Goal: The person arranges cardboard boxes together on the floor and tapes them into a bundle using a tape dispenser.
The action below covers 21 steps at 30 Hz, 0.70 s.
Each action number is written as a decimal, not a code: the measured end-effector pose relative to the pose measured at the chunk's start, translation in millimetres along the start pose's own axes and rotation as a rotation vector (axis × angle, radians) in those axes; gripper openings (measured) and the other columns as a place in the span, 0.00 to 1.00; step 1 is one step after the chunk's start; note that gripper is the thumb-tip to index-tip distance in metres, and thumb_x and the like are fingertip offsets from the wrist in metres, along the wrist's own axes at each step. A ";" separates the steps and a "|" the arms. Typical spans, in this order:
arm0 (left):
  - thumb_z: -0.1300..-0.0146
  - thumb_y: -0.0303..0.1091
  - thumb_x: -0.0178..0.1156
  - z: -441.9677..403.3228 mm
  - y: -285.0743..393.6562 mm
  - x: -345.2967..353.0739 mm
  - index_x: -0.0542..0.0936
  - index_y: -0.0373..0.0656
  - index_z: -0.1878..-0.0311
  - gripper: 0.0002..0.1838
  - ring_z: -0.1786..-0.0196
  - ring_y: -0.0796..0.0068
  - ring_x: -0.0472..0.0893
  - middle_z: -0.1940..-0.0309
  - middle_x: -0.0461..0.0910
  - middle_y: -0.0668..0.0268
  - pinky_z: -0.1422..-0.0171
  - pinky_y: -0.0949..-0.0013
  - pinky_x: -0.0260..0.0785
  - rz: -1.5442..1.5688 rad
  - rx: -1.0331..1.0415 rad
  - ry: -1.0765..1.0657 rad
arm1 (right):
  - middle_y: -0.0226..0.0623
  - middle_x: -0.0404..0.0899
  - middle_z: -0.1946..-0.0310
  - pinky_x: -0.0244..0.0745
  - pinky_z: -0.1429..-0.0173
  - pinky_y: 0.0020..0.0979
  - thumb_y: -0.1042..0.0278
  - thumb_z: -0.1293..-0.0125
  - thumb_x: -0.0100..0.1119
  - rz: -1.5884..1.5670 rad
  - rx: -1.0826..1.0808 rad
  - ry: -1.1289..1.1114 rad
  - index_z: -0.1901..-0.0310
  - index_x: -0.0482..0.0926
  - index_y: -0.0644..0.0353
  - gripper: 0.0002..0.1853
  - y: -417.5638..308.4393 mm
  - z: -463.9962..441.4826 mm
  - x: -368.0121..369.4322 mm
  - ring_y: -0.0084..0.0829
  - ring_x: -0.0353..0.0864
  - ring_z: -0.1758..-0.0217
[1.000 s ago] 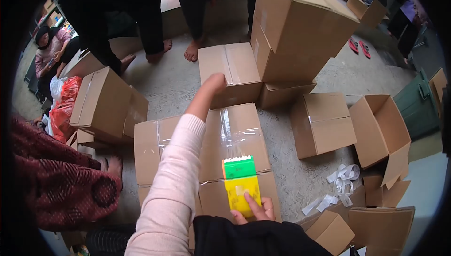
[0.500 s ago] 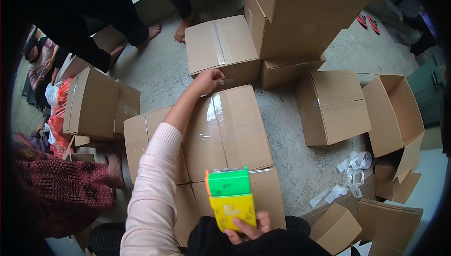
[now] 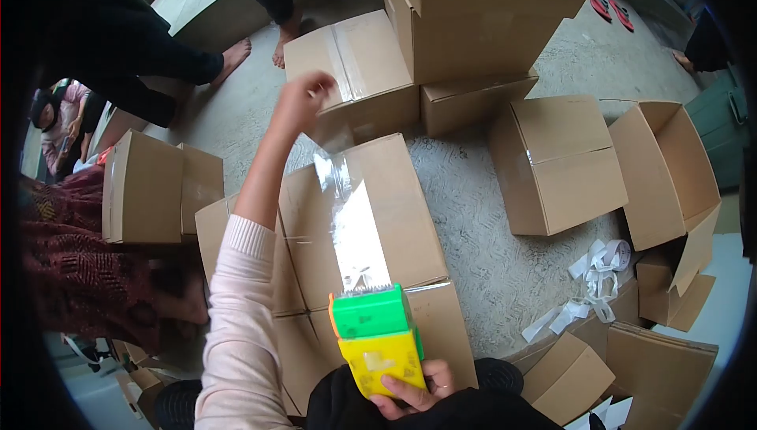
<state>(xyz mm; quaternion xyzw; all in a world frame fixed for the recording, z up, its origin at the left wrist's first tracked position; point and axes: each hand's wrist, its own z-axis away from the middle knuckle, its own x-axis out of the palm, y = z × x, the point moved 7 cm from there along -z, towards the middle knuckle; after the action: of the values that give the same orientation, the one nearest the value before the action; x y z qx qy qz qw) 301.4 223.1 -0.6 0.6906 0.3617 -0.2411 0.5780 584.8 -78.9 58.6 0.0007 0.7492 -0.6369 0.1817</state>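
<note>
A yellow and green tape dispenser [image 3: 380, 343] with a toothed edge is in my right hand [image 3: 414, 393], low over a closed cardboard box [image 3: 394, 185]. From its toothed edge a shiny strip of clear tape [image 3: 356, 233] stretches away over the box's top seam toward my left hand [image 3: 303, 100]. That hand is raised beyond the box's far edge, its fingers pinched together and slightly blurred. The tape's far end is see-through and hard to make out near the fingers.
A taped box [image 3: 347, 63] and taller stacked boxes [image 3: 481, 43] stand ahead. More boxes [image 3: 564, 166] and an open box [image 3: 666, 170] are at right, near tangled white strips [image 3: 595, 276]. Bare feet [image 3: 233, 61] of other people show at left.
My left hand has moved up and leftward from the box's far edge. Tape now spans out from the dispenser, which has tilted and shifted slightly left and down.
</note>
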 end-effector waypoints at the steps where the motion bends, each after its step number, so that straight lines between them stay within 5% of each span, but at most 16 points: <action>1: 0.47 0.23 0.54 0.8 -7.5 12.1 0.79 0.39 0.65 0.07 0.69 0.73 0.79 0.72 0.80 0.60 0.62 0.72 0.70 -0.060 -0.085 -0.143 | 0.30 0.66 0.67 0.77 0.67 0.26 0.64 0.57 0.71 -0.042 -0.050 0.022 0.54 0.79 0.38 0.24 -3.6 -3.7 -3.4 0.26 0.77 0.71; 5: 0.47 0.25 0.56 17.8 -36.7 45.0 0.79 0.38 0.64 0.07 0.66 0.72 0.79 0.70 0.81 0.60 0.59 0.72 0.70 0.052 -0.234 -0.336 | 0.30 0.66 0.67 0.77 0.66 0.26 0.64 0.57 0.71 -0.085 -0.082 0.047 0.54 0.79 0.38 0.24 -11.6 -5.8 -12.7 0.27 0.77 0.71; 7: 0.45 0.24 0.55 19.2 -29.6 50.1 0.78 0.35 0.61 0.08 0.64 0.73 0.79 0.69 0.80 0.62 0.58 0.72 0.71 0.050 -0.220 -0.373 | 0.49 0.64 0.44 0.61 0.42 0.43 0.40 0.41 0.48 -0.182 0.042 -0.176 0.40 0.66 0.44 0.30 -3.4 13.6 -3.9 0.45 0.68 0.46; 8: 0.43 0.23 0.54 22.5 -26.5 52.4 0.76 0.32 0.58 0.10 0.63 0.74 0.79 0.68 0.80 0.63 0.56 0.72 0.71 0.044 -0.217 -0.408 | 0.49 0.64 0.44 0.61 0.42 0.43 0.40 0.41 0.48 -0.181 0.044 -0.177 0.40 0.66 0.44 0.30 -1.3 12.8 -3.9 0.45 0.68 0.46; 10: 0.43 0.21 0.53 29.1 -20.5 54.1 0.74 0.32 0.53 0.13 0.55 0.72 0.79 0.61 0.79 0.60 0.52 0.73 0.70 0.037 -0.214 -0.465 | 0.46 0.33 0.30 0.46 0.35 0.58 0.34 0.46 0.51 -0.080 -0.110 -0.184 0.33 0.50 0.42 0.42 -6.3 6.5 -2.1 0.46 0.33 0.28; 11: 0.43 0.21 0.53 30.9 -20.0 55.6 0.73 0.32 0.52 0.14 0.53 0.71 0.78 0.58 0.77 0.59 0.50 0.72 0.70 0.009 -0.161 -0.475 | 0.30 0.66 0.67 0.76 0.66 0.27 0.64 0.57 0.71 -0.100 0.008 0.045 0.54 0.79 0.38 0.23 -3.1 -9.9 -11.4 0.26 0.76 0.71; 17: 0.49 0.17 0.53 36.4 -22.5 60.1 0.73 0.37 0.50 0.20 0.56 0.67 0.78 0.60 0.76 0.57 0.53 0.67 0.69 -0.104 -0.013 -0.341 | 0.31 0.67 0.67 0.76 0.66 0.27 0.65 0.56 0.71 -0.081 0.023 0.059 0.53 0.79 0.40 0.24 -7.4 -18.0 -6.1 0.27 0.76 0.70; 19: 0.50 0.23 0.54 38.4 -16.0 55.1 0.75 0.41 0.55 0.16 0.60 0.56 0.77 0.63 0.75 0.56 0.56 0.62 0.70 -0.181 0.150 -0.108 | 0.31 0.67 0.66 0.76 0.66 0.27 0.66 0.56 0.71 -0.096 0.020 0.074 0.53 0.79 0.39 0.24 -8.6 -29.0 -10.5 0.27 0.76 0.70; 21: 0.51 0.23 0.54 34.8 -16.1 57.5 0.75 0.42 0.56 0.16 0.61 0.55 0.77 0.65 0.76 0.57 0.57 0.61 0.70 -0.250 0.133 -0.102 | 0.30 0.68 0.66 0.76 0.65 0.26 0.68 0.55 0.71 -0.141 0.014 0.104 0.54 0.80 0.39 0.23 -6.4 -36.3 -12.0 0.28 0.76 0.69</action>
<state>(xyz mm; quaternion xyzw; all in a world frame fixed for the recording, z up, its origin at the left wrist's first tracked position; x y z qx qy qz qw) 327.6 203.1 -61.4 0.6637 0.3983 -0.3696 0.5140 584.6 -42.8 72.5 -0.0177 0.7515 -0.6524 0.0970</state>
